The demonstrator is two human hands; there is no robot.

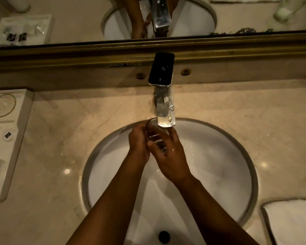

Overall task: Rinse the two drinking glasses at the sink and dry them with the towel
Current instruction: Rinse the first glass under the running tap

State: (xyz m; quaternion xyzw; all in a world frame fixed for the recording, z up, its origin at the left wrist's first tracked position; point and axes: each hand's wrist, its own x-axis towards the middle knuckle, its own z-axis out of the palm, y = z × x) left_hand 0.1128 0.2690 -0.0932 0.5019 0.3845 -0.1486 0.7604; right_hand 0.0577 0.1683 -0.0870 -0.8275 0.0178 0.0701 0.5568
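A clear drinking glass is held over the round white sink, right under the spout of the chrome tap. My left hand wraps its left side. My right hand covers its right side and lower part, fingers spread over it. Much of the glass is hidden by both hands; its rim shows near the spout. A white towel lies folded on the counter at the lower right. I see no second glass on the counter.
A white tray with small toiletry items stands at the left edge of the marble counter. A gold-framed mirror runs along the back. The dark drain hole sits at the sink's near side.
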